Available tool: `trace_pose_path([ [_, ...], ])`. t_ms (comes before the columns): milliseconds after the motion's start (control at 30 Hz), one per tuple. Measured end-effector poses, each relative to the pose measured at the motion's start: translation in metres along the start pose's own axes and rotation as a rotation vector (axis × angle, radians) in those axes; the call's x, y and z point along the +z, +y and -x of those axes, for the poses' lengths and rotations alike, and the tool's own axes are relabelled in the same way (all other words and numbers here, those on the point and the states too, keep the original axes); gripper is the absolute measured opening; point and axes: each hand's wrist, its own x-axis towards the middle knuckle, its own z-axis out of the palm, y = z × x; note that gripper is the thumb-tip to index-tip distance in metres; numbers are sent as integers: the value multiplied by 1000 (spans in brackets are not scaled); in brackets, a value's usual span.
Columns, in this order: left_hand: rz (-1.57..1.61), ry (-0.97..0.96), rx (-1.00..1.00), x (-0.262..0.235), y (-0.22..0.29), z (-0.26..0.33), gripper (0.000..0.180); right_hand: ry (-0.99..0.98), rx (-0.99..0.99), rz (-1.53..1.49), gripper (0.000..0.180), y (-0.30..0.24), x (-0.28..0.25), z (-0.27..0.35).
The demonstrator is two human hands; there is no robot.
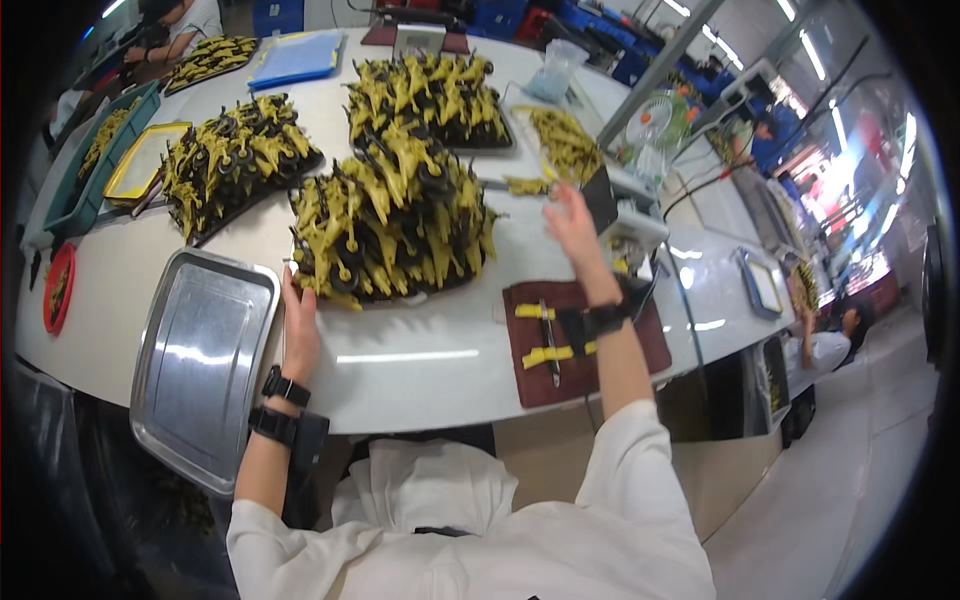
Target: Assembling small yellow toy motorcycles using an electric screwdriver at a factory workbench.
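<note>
In front of me a dark tray [378, 299] carries a high heap of yellow-and-black parts [390, 220], some with round black pieces like small wheels. My left hand [301, 325] is at the tray's near left corner, its thumb and fingers closed about the edge; the fingertips are partly hidden. My right hand [572, 230] is raised to the right of the heap, fingers apart and nothing in them. Beyond it lies a tray of loose yellow parts [563, 140]. Below my right forearm is a dark red mat [525, 385] with a pen-like tool [551, 345] and yellow strips.
An empty-looking metal tray [205, 360] overhangs the table's front edge at left. More heaped trays [235, 160] stand behind, with a red basket [60, 288] and a green bin [72, 190] at far left. A metal post [655, 75] rises at right. Other people sit at nearby tables.
</note>
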Motion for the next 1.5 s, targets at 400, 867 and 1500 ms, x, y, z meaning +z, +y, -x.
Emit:
trace_pose_path([
  [400,76,179,-81,28,33,37,84,-540,-265,1332,36,64,24,-150],
  [867,45,147,70,43,21,13,83,386,-228,669,49,-8,-78,-281],
  [1500,748,52,-273,14,24,-28,75,-170,74,93,64,-4,-1,-148],
])
